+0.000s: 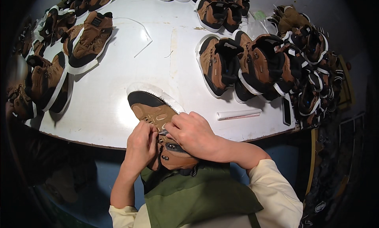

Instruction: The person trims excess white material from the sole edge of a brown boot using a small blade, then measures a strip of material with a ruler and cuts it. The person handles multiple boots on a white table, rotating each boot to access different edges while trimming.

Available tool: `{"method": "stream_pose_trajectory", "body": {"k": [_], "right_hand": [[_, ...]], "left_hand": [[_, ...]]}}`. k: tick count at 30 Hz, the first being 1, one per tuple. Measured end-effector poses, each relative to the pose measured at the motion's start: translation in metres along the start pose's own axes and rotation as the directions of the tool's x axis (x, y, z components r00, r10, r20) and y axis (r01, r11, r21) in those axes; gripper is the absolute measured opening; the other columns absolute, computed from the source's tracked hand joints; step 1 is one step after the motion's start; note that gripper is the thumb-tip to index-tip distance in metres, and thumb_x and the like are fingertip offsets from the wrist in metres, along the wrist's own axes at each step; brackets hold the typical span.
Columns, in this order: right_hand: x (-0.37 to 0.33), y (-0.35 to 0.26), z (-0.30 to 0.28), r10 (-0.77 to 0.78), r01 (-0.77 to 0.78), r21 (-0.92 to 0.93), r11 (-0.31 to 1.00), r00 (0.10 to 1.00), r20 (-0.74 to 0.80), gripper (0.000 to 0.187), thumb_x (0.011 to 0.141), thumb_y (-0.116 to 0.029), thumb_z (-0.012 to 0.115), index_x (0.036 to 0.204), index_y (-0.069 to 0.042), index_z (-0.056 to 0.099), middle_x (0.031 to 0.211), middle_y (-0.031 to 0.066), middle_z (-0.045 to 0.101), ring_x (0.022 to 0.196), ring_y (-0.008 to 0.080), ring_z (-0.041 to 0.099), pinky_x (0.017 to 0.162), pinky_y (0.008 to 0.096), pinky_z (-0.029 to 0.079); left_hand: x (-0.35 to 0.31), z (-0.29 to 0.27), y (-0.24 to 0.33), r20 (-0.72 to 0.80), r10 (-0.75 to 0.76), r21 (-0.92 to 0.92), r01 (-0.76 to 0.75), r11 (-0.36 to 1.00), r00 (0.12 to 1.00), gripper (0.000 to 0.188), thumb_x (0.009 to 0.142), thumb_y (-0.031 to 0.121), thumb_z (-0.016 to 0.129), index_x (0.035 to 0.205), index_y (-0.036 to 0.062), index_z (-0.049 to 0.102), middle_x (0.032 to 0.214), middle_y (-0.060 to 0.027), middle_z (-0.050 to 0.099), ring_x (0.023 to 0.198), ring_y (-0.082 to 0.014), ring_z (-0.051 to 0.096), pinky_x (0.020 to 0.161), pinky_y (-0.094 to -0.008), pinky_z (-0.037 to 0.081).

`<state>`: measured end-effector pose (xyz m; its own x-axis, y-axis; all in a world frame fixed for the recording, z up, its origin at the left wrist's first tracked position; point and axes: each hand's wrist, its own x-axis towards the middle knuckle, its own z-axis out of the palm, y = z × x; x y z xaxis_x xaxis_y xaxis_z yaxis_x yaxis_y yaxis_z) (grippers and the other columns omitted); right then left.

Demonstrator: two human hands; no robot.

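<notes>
A brown and black hiking boot with a white sole edge lies at the table's front edge, toe pointing away from me. Its collar end hangs over the edge toward my green apron. My left hand is on the left of the boot's lacing area, fingers pinched together; what they pinch is hidden. From the right my right hand lies across the boot, closed around a small grey metal tool. The tip of that tool sits over the lacing, close to my left fingertips, and most of it is covered by my fingers.
Similar boots crowd the right side of the white table, with more boots at the left and back. A rolled white paper tube and a dark phone-like object lie on the right. A thin white cord lies behind.
</notes>
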<state>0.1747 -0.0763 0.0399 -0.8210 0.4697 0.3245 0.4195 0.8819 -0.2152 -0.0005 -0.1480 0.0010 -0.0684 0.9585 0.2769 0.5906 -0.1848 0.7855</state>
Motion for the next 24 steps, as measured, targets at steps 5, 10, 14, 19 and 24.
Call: {"method": "stream_pose_trajectory", "body": {"k": [5, 10, 14, 19, 24], "right_hand": [[0.0011, -0.0013, 0.0003, -0.007, 0.007, -0.027, 1.000, 1.000, -0.008, 0.006, 0.069, -0.009, 0.059, 0.074, -0.006, 0.059, 0.076, 0.0050, 0.051, 0.078, 0.0201, 0.054, 0.065, 0.0327, 0.040], [0.0006, -0.0008, -0.0005, 0.013, -0.010, -0.047, 0.999, 0.998, 0.055, 0.015, 0.075, -0.012, 0.064, 0.089, -0.006, 0.060, 0.079, 0.0046, 0.051, 0.078, 0.0210, 0.053, 0.067, 0.0334, 0.040], [0.0017, -0.0011, 0.0000, 0.013, -0.010, -0.046, 0.999, 0.998, 0.059, 0.013, 0.076, -0.013, 0.064, 0.086, -0.006, 0.060, 0.078, 0.0050, 0.051, 0.077, 0.0213, 0.053, 0.067, 0.0338, 0.040], [0.0027, -0.0008, -0.0005, 0.015, -0.013, -0.032, 0.999, 0.997, 0.076, 0.010, 0.076, -0.012, 0.063, 0.083, -0.006, 0.061, 0.078, 0.0055, 0.051, 0.078, 0.0218, 0.054, 0.067, 0.0343, 0.040], [0.0022, -0.0015, 0.0008, 0.015, -0.013, -0.037, 0.999, 0.998, 0.065, 0.009, 0.075, -0.011, 0.062, 0.082, -0.006, 0.061, 0.079, 0.0056, 0.052, 0.079, 0.0220, 0.054, 0.067, 0.0345, 0.040]], "left_hand": [[0.0002, 0.0005, -0.0001, -0.007, 0.012, -0.009, -0.012, 1.000, 1.000, 0.009, 0.083, -0.006, 0.059, 0.086, -0.0016, 0.051, 0.077, -0.0132, 0.049, 0.062, -0.0245, 0.049, 0.057, -0.0322, 0.042], [0.0007, 0.0012, -0.0003, -0.005, 0.012, -0.007, -0.012, 1.000, 1.000, 0.010, 0.083, -0.005, 0.059, 0.086, -0.0016, 0.051, 0.076, -0.0129, 0.047, 0.060, -0.0238, 0.047, 0.056, -0.0319, 0.041], [0.0004, 0.0017, -0.0002, -0.006, 0.012, -0.001, -0.012, 1.000, 1.000, 0.010, 0.083, -0.005, 0.060, 0.086, -0.0016, 0.051, 0.076, -0.0128, 0.047, 0.060, -0.0234, 0.047, 0.056, -0.0318, 0.041], [0.0009, 0.0015, 0.0001, -0.014, 0.027, 0.001, -0.027, 1.000, 1.000, 0.010, 0.083, -0.005, 0.060, 0.086, -0.0016, 0.051, 0.075, -0.0129, 0.047, 0.059, -0.0232, 0.046, 0.056, -0.0319, 0.041], [0.0005, 0.0029, -0.0014, -0.014, 0.032, 0.001, -0.032, 0.999, 0.999, 0.010, 0.083, -0.005, 0.060, 0.086, -0.0016, 0.051, 0.075, -0.0130, 0.047, 0.059, -0.0236, 0.047, 0.055, -0.0320, 0.041]]}}
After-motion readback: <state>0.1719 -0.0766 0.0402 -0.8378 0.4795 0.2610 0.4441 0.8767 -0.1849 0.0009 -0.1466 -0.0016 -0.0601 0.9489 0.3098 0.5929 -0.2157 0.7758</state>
